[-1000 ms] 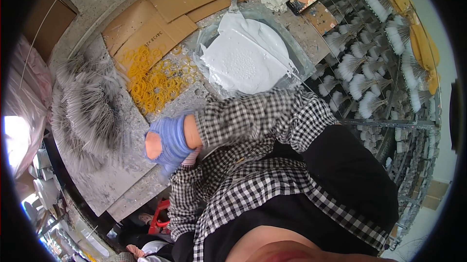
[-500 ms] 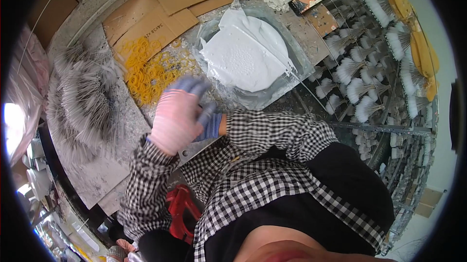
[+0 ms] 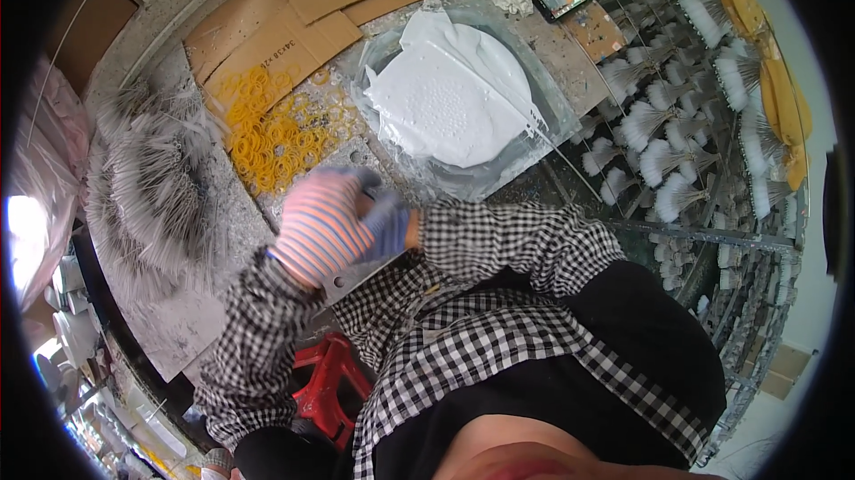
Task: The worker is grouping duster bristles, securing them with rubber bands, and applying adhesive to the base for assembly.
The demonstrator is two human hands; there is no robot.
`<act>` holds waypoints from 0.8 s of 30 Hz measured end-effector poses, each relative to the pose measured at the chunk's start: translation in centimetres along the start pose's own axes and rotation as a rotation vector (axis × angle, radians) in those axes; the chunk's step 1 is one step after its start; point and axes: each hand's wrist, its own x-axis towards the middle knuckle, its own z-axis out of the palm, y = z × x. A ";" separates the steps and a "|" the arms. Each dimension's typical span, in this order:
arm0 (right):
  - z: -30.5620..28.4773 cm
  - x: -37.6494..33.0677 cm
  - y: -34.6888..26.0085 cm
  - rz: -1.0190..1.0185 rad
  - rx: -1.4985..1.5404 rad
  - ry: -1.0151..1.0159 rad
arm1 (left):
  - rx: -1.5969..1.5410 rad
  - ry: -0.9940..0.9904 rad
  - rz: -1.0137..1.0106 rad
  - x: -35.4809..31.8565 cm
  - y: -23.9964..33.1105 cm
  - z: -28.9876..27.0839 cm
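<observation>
Hands meet just above the person's lap, over the near edge of the dusty surface (image 3: 223,337). The left hand (image 3: 319,223), in a pink-and-orange striped glove, lies on top with its back toward the camera, fingers curled; the right hand (image 3: 388,223), in a blue-grey glove, is tucked against it from the right, half hidden. Both look closed on each other or on something small between them, but I cannot tell what, if anything, is gripped.

The nearest loose things are the yellow rubber bands (image 3: 276,128), scattered just beyond the hands, up and slightly left, so the left hand sits closer to them. Further out and to the right stands the basin of white paste (image 3: 450,101), nearer the right hand. Bundles of pale bristles (image 3: 147,191) fan out to the left, their long axes running roughly away from the person. White-tipped brushes (image 3: 663,155) fill the rack on the right.
</observation>
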 end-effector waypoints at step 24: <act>2.1 -2.3 3.5 0.066 -0.266 -0.028 | -0.004 0.321 -0.084 -2.2 -1.8 0.8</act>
